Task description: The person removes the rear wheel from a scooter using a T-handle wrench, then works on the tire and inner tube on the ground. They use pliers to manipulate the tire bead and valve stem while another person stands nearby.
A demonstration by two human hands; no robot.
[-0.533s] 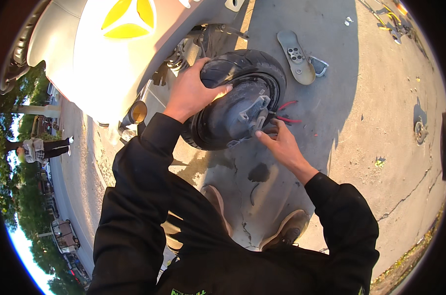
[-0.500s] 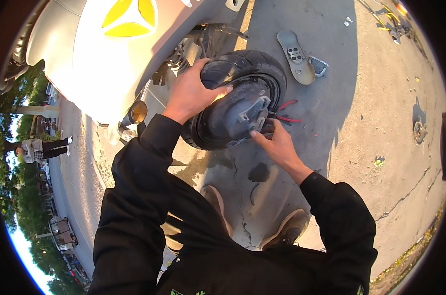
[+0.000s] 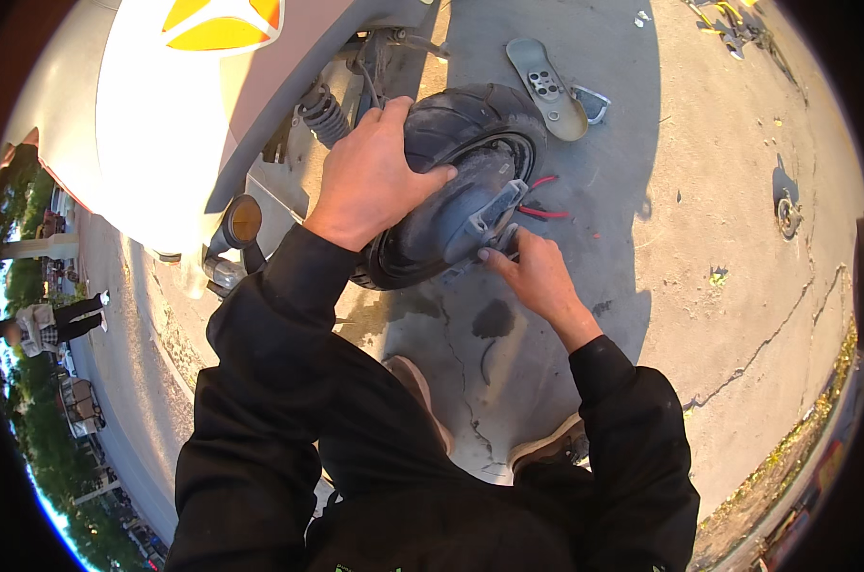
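A scooter-type wheel [image 3: 451,205] with a black treaded tyre [image 3: 470,112] and a dusty dark hub stands tilted in front of me. Over the tyre's left side my left hand [image 3: 375,176] is closed, its thumb reaching toward the hub. At the hub's centre sits a grey metal bracket [image 3: 497,210]. My right hand [image 3: 538,278] pinches the lower end of that bracket between thumb and fingers; the exact hold is partly hidden. Red cables [image 3: 544,212] stick out beside the hub, just above my right hand.
A pale vehicle body [image 3: 165,124] with an orange emblem rises at left, with a coil spring [image 3: 325,116] and round amber light [image 3: 243,219] below. A long rounded grey panel [image 3: 546,88] lies beyond the wheel. My shoes [image 3: 551,443] stand on cracked concrete. Another person [image 3: 41,327] is far left.
The wheel has tilted, so its hub face shows narrower. Both hands keep their hold on it. The whole view has shifted slightly.
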